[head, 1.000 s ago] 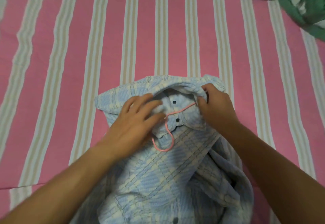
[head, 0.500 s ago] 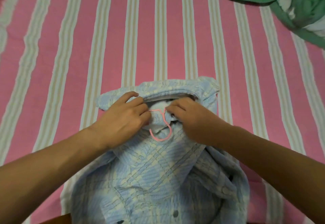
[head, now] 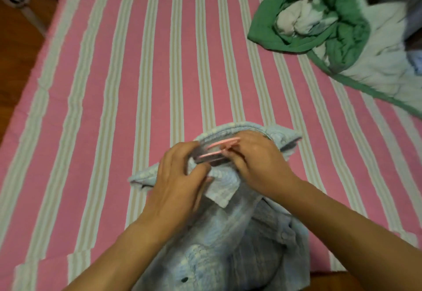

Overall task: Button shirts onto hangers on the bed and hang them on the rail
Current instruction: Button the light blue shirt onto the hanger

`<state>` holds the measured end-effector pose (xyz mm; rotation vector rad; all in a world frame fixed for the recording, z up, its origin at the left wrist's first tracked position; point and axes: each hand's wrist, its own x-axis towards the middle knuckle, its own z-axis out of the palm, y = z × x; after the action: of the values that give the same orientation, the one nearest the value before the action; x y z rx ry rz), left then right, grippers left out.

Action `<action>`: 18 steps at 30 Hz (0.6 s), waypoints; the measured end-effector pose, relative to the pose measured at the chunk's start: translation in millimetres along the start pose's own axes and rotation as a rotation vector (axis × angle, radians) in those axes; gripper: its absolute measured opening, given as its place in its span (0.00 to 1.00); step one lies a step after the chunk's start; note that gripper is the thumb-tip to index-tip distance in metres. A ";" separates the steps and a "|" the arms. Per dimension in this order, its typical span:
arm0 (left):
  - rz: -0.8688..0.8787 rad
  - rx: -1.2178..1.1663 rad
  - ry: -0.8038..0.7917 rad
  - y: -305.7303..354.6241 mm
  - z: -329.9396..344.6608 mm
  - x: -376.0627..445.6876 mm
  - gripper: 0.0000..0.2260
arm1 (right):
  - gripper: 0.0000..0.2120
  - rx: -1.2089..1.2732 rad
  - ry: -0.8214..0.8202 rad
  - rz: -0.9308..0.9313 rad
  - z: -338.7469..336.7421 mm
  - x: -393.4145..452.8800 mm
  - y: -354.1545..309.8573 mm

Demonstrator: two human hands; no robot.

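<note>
On the pink striped bed (head: pixel 137 62), the left hand (head: pixel 180 183) pinches the collar of the pale blue checked shirt (head: pixel 219 240), and just to its right the right hand (head: pixel 260 165) grips the collar's other side by the pink hanger (head: pixel 219 148) hook. This looks like fastening the top button. Next, the buttonhole edge likely needs drawing over; a green garment (head: pixel 319 28) lies far right.

A pale blue checked shirt (head: pixel 219 240) is spread crumpled on the pink-striped bed (head: pixel 137 74), collar farthest away. A pink hanger (head: pixel 215 150) is seen at the collar opening.
</note>
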<state>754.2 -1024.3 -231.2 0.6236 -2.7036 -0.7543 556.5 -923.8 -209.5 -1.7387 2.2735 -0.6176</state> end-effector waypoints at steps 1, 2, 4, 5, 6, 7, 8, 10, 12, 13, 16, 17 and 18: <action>0.049 -0.020 0.033 11.5 -19.4 3.8 0.13 | 0.11 0.013 0.046 -0.040 -15.8 -0.7 -19.8; 0.074 -0.069 0.050 24.4 -39.6 8.1 0.14 | 0.08 0.025 0.076 -0.072 -33.0 -1.7 -38.4; 0.147 -0.126 0.085 52.3 -80.9 12.8 0.13 | 0.05 0.045 0.124 -0.092 -72.6 -1.2 -67.6; 0.172 -0.128 0.098 65.9 -100.1 12.6 0.14 | 0.06 0.052 0.147 -0.092 -93.6 -0.5 -77.9; 0.178 -0.121 0.117 77.9 -117.5 11.5 0.16 | 0.07 0.064 0.162 -0.092 -115.3 -0.9 -85.7; 0.159 -0.106 0.141 88.2 -134.5 9.5 0.18 | 0.07 0.089 0.170 -0.091 -137.0 -1.8 -91.1; 0.118 -0.067 0.155 95.4 -150.9 8.1 0.19 | 0.08 0.119 0.174 -0.088 -159.3 -2.1 -95.4; 0.043 0.080 0.154 110.0 -182.5 3.2 0.19 | 0.08 0.159 0.164 -0.112 -201.2 -2.9 -104.1; 0.026 0.211 0.215 133.6 -211.3 -0.9 0.15 | 0.08 0.169 0.153 -0.177 -239.2 -3.1 -116.1; 0.018 0.285 0.267 149.5 -227.1 -2.1 0.13 | 0.08 0.175 0.157 -0.213 -259.4 -3.2 -125.3; 0.014 0.522 0.455 205.9 -287.6 -12.1 0.11 | 0.06 0.175 0.249 -0.334 -324.0 -3.3 -162.1; -0.001 0.579 0.505 225.0 -311.1 -19.9 0.11 | 0.05 0.166 0.313 -0.401 -346.6 -3.5 -174.4; -0.018 0.627 0.555 243.6 -335.3 -30.2 0.12 | 0.07 0.143 0.382 -0.474 -368.9 -3.0 -186.5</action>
<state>820.2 -965.4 174.9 0.8339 -2.3645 0.2724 567.0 -887.9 202.2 -2.2564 1.9564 -1.2657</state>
